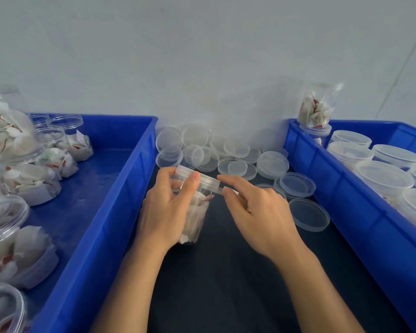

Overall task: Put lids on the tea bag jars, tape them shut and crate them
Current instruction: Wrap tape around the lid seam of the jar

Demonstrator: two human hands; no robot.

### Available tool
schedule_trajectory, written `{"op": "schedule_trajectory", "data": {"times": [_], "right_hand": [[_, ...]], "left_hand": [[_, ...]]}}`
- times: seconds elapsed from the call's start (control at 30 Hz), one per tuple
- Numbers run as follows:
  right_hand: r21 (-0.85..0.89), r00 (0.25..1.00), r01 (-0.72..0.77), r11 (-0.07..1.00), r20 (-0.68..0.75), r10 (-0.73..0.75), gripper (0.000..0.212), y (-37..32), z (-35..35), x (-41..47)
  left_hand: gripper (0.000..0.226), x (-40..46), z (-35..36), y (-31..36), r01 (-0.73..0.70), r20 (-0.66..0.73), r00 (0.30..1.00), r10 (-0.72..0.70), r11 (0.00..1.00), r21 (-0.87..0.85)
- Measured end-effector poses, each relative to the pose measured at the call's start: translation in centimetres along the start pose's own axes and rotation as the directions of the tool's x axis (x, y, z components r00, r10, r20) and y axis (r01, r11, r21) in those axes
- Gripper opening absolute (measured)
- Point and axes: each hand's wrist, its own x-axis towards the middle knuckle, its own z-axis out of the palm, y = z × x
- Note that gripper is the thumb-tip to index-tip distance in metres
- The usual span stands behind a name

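Observation:
A clear jar of tea bags (197,217) stands on the dark table between two blue crates, tilted a little, with a clear lid (203,177) on top. My left hand (168,207) grips the jar's side, thumb up against the lid rim. My right hand (252,210) pinches a strip of clear tape (220,189) at the lid's right edge, index finger stretched toward the rim.
The left blue crate (120,212) holds several open jars of tea bags (34,183). The right blue crate (322,179) holds several lidded jars (382,174), one jar (318,109) stacked upside down at its back corner. Loose clear lids (231,152) lie heaped behind the jar.

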Motion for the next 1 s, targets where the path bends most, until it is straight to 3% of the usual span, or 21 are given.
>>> {"op": "schedule_trajectory", "data": {"times": [0.17, 0.4, 0.53, 0.67, 0.77, 0.83, 1.0], "right_hand": [[-0.006, 1.0, -0.008, 1.0, 0.008, 0.008, 0.04, 0.2, 0.3, 0.1], [0.04, 1.0, 0.017, 0.999, -0.015, -0.016, 0.038, 0.0, 0.9, 0.2], [0.092, 1.0, -0.011, 0.996, 0.004, 0.011, 0.035, 0.1, 0.9, -0.1], [0.075, 0.999, -0.029, 0.997, -0.023, 0.031, 0.031, 0.0, 0.8, -0.2], [0.047, 0.997, -0.039, 0.998, -0.067, 0.042, 0.031, -0.2, 0.7, -0.3], [0.013, 0.995, -0.038, 0.999, -0.096, 0.039, 0.034, -0.5, 0.8, -0.3], [-0.056, 0.994, -0.014, 0.998, -0.106, 0.008, 0.041, -1.1, 1.0, -0.4]], "left_hand": [[0.055, -0.2, -0.1, 0.2, 0.006, 0.02, 1.0, -0.005, 0.999, -0.036], [0.059, -0.2, 0.1, 0.3, 0.041, 0.078, 0.997, -0.024, 0.975, -0.22], [0.06, -0.1, -0.2, 0.1, 0.059, 0.134, 0.991, -0.029, 0.973, -0.223], [0.067, -0.4, -0.1, 0.5, 0.036, 0.165, 0.986, -0.02, 0.995, -0.093], [0.082, -0.5, 0.0, 0.9, -0.059, 0.025, 0.998, 0.056, 0.985, 0.161], [0.08, -0.7, 0.4, 1.3, -0.11, -0.047, 0.991, 0.128, 0.954, 0.278], [0.091, -0.9, 1.3, 1.3, -0.128, 0.009, 0.991, 0.132, 0.932, 0.339]]}}
